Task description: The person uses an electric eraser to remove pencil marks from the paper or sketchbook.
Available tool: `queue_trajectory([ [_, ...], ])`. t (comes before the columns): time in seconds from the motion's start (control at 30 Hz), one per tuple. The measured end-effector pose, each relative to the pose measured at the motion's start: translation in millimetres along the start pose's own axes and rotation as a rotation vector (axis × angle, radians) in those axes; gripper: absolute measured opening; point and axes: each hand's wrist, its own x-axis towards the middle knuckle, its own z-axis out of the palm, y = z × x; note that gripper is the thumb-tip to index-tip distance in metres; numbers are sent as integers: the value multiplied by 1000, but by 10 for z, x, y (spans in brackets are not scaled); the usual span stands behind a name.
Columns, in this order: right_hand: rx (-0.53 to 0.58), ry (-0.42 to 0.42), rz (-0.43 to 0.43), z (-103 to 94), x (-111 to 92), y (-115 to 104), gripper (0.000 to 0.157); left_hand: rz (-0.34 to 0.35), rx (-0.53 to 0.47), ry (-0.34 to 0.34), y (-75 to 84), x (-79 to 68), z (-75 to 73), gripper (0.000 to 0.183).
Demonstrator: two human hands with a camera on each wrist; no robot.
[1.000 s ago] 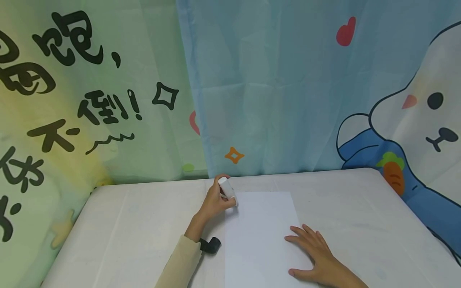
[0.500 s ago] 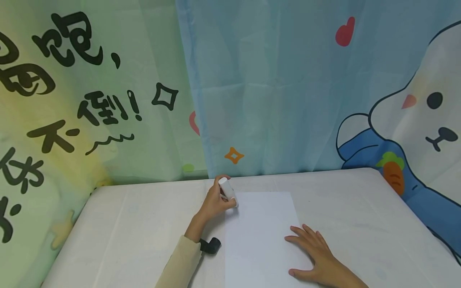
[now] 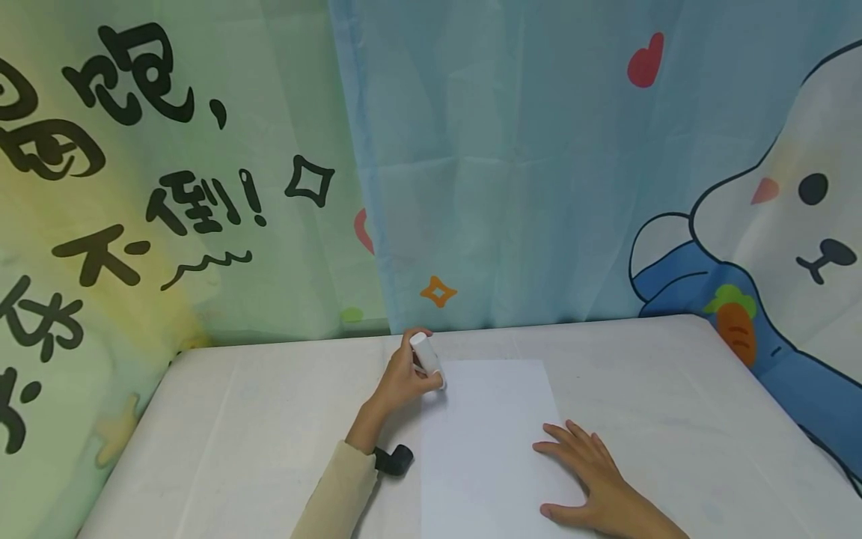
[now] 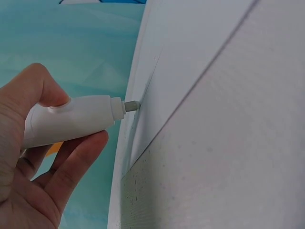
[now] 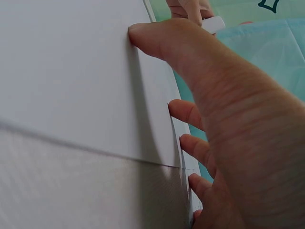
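Observation:
My left hand [image 3: 402, 378] grips a white electric eraser [image 4: 76, 114] at the upper left corner of a white sheet of paper [image 3: 488, 427]. In the left wrist view the thumb [image 4: 45, 86] lies on a round button on its body and the fingers curl underneath. The short grey tip points at the paper, right at its surface, with a thin shadow beside it. My right hand [image 3: 592, 479] is spread over the sheet's right edge. In the right wrist view its thumb [image 5: 152, 38] touches the paper and the fingertips rest along the edge and the cloth.
A white cloth [image 3: 283, 427] covers the table. Behind it hangs a blue and green curtain [image 3: 512, 187] with printed characters and a cartoon animal. A black wrist camera [image 3: 395, 460] sits at my left wrist, beside the paper's left edge.

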Motion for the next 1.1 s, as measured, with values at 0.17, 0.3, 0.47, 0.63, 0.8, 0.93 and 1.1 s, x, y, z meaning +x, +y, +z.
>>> queue_trajectory([
  [0.17, -16, 19, -33, 4, 1, 10, 66, 1, 3, -3, -5, -1, 3, 64],
  [0.3, -10, 12, -23, 5, -4, 3, 66, 2, 6, -4, -3, -2, 1, 64],
  [0.47, -8, 7, -18, 7, 1, 13, 66, 2, 11, 0, 6, -1, 0, 64],
  [0.63, -51, 51, -97, 18, 2, 40, 68, -5, 10, 6, 9, -3, 2, 64],
  [0.8, -35, 36, -71, 17, -1, 29, 67, -3, 14, 17, 7, -2, -1, 64],
  [0.93, -15, 23, -44, 9, 0, 13, 66, -2, 8, 21, 12, -4, -4, 63],
  [1.1, 4, 4, -12, -2, 1, 8, 66, -3, 8, 25, 13, -4, -4, 64],
])
